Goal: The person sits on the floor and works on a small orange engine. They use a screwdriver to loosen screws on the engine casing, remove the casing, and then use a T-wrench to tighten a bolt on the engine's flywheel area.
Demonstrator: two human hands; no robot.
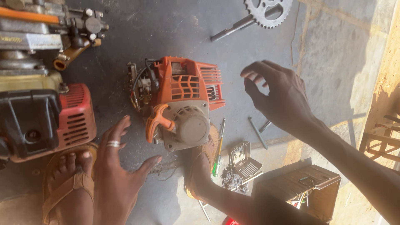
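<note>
Orange engine on the floor between 2 empty, spread hands: left hand, right hand

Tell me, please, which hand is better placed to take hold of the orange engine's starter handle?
Probably the left hand: it hovers open just beside the orange starter handle on the small engine. The right hand hangs open farther off, past the engine's far side.

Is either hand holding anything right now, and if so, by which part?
Nothing is held. The left hand is open above the floor beside the orange engine; the right hand hovers open to its other side, fingers spread.
</note>
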